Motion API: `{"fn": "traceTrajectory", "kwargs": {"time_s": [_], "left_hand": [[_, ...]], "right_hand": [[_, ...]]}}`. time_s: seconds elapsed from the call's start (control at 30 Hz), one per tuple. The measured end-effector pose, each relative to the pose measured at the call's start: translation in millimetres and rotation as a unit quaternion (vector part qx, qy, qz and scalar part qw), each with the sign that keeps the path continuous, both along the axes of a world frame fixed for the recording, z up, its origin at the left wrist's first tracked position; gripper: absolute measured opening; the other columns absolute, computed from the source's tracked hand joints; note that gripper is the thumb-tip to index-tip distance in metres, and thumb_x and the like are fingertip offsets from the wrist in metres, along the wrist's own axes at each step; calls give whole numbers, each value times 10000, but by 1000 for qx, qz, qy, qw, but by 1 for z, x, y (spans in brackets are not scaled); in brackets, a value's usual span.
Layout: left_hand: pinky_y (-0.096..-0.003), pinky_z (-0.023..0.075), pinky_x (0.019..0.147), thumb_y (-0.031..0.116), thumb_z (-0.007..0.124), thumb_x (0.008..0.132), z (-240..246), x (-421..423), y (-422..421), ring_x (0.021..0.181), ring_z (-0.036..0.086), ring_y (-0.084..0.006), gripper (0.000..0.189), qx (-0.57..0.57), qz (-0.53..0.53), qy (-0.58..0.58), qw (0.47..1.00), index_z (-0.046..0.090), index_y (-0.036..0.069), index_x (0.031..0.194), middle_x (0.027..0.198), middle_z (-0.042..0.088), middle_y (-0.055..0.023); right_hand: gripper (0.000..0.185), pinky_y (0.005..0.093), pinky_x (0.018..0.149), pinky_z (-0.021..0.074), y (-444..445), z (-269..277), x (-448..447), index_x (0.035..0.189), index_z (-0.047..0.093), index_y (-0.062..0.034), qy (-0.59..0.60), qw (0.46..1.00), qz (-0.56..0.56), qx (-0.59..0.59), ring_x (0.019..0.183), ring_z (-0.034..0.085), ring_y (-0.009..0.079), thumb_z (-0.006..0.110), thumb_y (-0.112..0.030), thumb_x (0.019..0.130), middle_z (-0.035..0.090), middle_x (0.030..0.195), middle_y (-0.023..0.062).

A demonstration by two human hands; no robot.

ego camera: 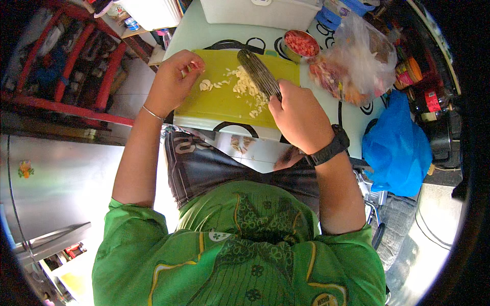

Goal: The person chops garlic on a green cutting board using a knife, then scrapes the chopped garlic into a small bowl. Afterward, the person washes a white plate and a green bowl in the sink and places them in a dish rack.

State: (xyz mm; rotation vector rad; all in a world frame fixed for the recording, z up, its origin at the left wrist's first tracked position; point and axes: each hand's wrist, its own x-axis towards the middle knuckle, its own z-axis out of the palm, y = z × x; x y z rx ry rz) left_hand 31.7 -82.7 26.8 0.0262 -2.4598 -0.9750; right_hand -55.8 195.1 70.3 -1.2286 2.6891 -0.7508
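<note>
My right hand (pixel 300 114) grips the handle of a kitchen knife (pixel 258 72), whose broad, dark blade has lengthwise streaks or ridges. The blade lies over a pile of chopped garlic (pixel 245 82) on a yellow-green cutting board (pixel 206 105), hiding part of the pile. Left of the pile sit a few larger garlic pieces (pixel 206 85). My left hand (pixel 176 78) hovers at the board's left edge, fingers curled toward the thumb. Whether anything small is pinched there cannot be made out.
Behind the board's right corner stands a metal bowl (pixel 300 45) of diced pink-red food. Beside it lies a clear plastic bag (pixel 356 61) with what looks like raw meat. A blue plastic bag (pixel 398 149) hangs at the table's right edge. A white plastic bin (pixel 260 15) stands at the back.
</note>
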Motion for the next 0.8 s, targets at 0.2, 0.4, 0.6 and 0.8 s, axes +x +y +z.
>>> {"fn": "traceTrajectory", "kwargs": {"time_s": [0.2, 0.4, 0.6, 0.8], "left_hand": [[-373, 537, 825, 108, 704, 857, -4, 3, 5, 863, 669, -302, 150, -63, -31, -189, 979, 670, -4, 951, 927, 676, -152], [-416, 534, 829, 79, 696, 800, -17, -13, 28, 876, 648, -365, 138, -84, -63, -117, 988, 688, -10, 905, 941, 672, -175], [-418, 538, 798, 36, 664, 801, -16, -13, 29, 885, 660, -350, 102, -137, -99, -99, 981, 713, -17, 874, 956, 665, -169], [-453, 528, 906, 136, 669, 834, -17, -19, 32, 1009, 637, -375, 175, -216, -107, -141, 960, 709, 8, 947, 1031, 668, -183]], "right_hand": [[194, 544, 710, 547, -10, -7, 9, 894, 599, 17, -10, 1000, 30, 3, 751, 668, 440, 614, -176, 892, 660, 769, 253], [171, 535, 700, 530, -17, -12, 13, 902, 593, 27, -6, 999, 31, 5, 747, 656, 455, 594, -143, 913, 650, 765, 264], [206, 542, 733, 535, -30, -10, 5, 917, 605, 24, 25, 998, 55, -1, 797, 666, 448, 581, -181, 923, 667, 815, 265], [231, 527, 750, 542, -42, 5, -9, 941, 611, 38, 11, 995, 82, 57, 797, 669, 445, 592, -192, 921, 673, 813, 259]]}}
